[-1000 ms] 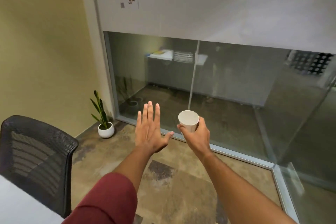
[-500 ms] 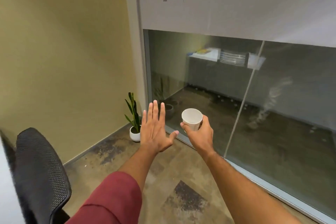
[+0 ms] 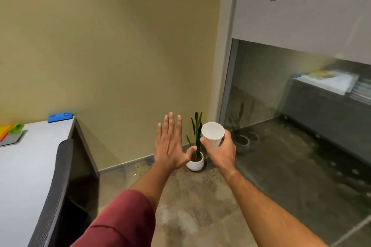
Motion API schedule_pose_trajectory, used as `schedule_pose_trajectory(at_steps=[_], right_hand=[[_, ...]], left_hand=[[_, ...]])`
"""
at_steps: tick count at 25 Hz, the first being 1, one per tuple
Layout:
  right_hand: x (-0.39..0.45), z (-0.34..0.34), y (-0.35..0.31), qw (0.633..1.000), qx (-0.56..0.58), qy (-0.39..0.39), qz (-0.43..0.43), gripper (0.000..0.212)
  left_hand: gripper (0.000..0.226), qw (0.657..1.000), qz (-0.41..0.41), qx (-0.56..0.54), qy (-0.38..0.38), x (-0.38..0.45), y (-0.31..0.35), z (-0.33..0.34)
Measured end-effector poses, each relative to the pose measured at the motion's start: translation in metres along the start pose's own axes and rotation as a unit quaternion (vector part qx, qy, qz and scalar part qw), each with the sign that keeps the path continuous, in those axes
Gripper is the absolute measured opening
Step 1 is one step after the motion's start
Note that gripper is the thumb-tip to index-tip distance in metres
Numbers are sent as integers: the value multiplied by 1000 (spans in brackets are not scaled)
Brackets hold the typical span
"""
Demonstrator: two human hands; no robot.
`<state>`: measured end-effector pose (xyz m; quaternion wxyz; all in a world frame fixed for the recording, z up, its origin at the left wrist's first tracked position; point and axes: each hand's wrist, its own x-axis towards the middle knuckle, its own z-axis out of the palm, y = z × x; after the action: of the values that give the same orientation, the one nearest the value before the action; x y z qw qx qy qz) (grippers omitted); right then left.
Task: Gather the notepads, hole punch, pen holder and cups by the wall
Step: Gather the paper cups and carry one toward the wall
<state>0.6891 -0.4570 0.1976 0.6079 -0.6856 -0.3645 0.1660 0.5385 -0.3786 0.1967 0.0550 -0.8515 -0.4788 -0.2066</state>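
A person's right hand holds 1 white paper cup out in front at arm's length, above a bare concrete floor. The fingers and thumb curl around the cup's lower half, so the open rim stands clear above the grip, tilted slightly toward the camera. The left hand hovers just beside it, flat and spread, fingers straight and pointing up, holding nothing; its thumb reaches toward the right hand without touching the cup.

Behind the 2 hands a small potted plant in a white pot stands on the floor where the olive wall meets a glass partition. At left, a grey desk runs to the wall. A blue tray-like object, possibly the pen holder, sits at its far corner against the wall, and orange and green items lie near the frame's edge, too blurred to identify. A black mesh chair stands against the desk's near side. The left arm wears a maroon sleeve.
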Motion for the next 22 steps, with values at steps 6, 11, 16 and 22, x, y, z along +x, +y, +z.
schedule_pose_trajectory(at_steps=[6,11,16,22], right_hand=[[83,95,7,997,-6,-73,-23,71],[161,203,-7,988,3,-139,-59,70],[198,309,-19,976,24,-200,-88,69],[218,427,-29,951,54,-291,-95,65]], left_hand=[[111,997,-73,30,16,72,-68,38],[110,988,-140,58,22,149,-153,54],[109,975,-199,95,22,185,-237,58],[109,944,-295,148,27,195,-328,62]])
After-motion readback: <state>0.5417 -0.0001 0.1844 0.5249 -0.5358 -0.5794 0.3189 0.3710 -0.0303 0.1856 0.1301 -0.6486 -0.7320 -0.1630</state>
